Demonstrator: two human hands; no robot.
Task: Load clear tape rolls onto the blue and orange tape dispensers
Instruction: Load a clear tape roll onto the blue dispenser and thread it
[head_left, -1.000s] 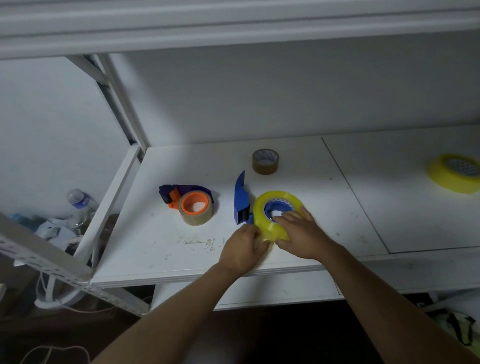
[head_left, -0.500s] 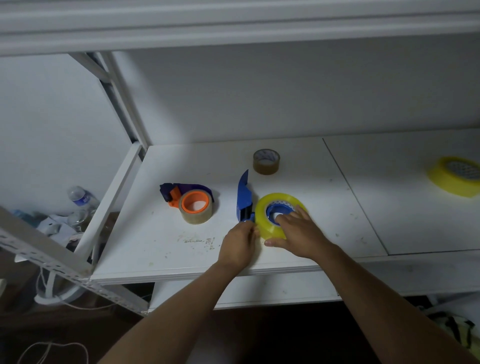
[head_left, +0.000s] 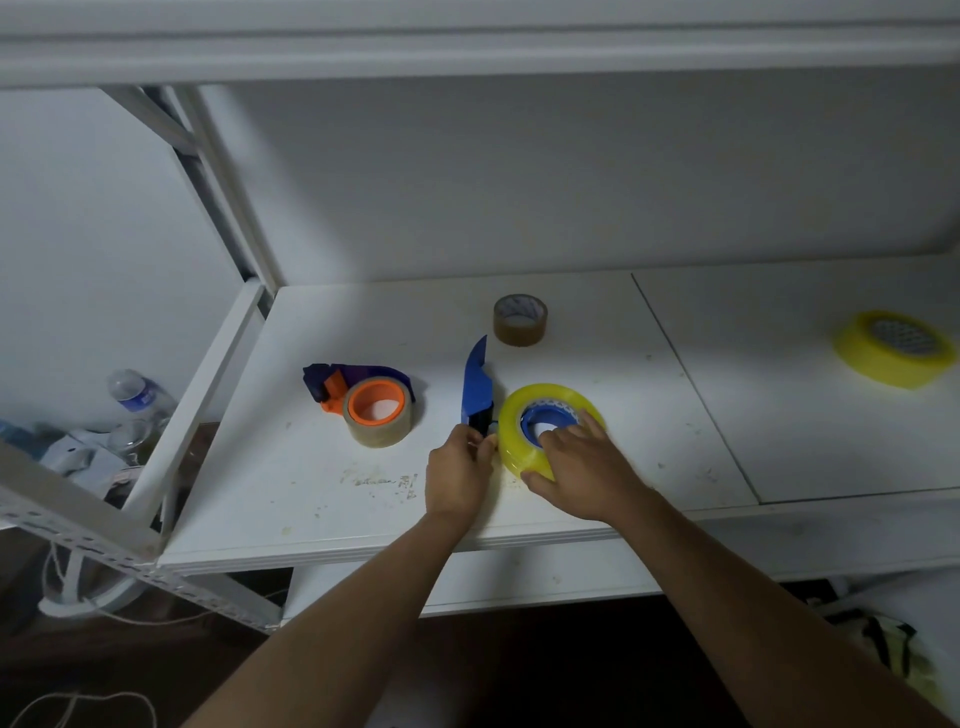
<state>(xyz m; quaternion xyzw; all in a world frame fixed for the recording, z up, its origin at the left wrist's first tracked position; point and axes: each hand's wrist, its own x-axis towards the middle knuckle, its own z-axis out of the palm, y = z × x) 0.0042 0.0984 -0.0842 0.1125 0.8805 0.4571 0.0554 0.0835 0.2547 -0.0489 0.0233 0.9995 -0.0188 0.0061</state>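
While the right hand (head_left: 582, 467) is pressing the yellow roll (head_left: 524, 441) onto the blue dispenser (head_left: 478, 384), the left hand (head_left: 457, 467), having slid up, is now pinching its near end.

Dim, bluish light falls brightest on the middle of the white shelf (head_left: 322, 467), fading toward the far wall and the dark floor near the bottom, with soft shadows beside the objects, mild softness throughout and wide-angle bending at the edges.

Colours on the white shelf (head_left: 519, 312)

Yellow-tinted roll (head_left: 519, 441) on blue dispenser (head_left: 478, 387); tan roll (head_left: 382, 434) on orange hub (head_left: 375, 408); brown roll (head_left: 519, 332) near back edge; yellow roll (head_left: 891, 358) far right.
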